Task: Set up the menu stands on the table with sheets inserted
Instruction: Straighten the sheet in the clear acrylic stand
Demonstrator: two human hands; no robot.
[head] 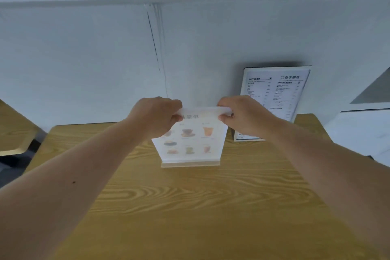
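Note:
A clear acrylic menu stand (pixel 190 163) stands upright on the wooden table (pixel 190 207), near its far middle. A white sheet with drink pictures (pixel 190 139) sits inside it. My left hand (pixel 158 116) pinches the top left corner of the stand and sheet. At the top right corner my right hand (pixel 242 116) pinches it the same way. A second menu stand (pixel 274 91) with a black-and-white text sheet leans against the wall at the back right of the table.
A white wall (pixel 105 59) rises right behind the table. A wooden seat or table edge (pixel 12 133) shows at the far left. A white cabinet or appliance (pixel 363 124) stands to the right of the table.

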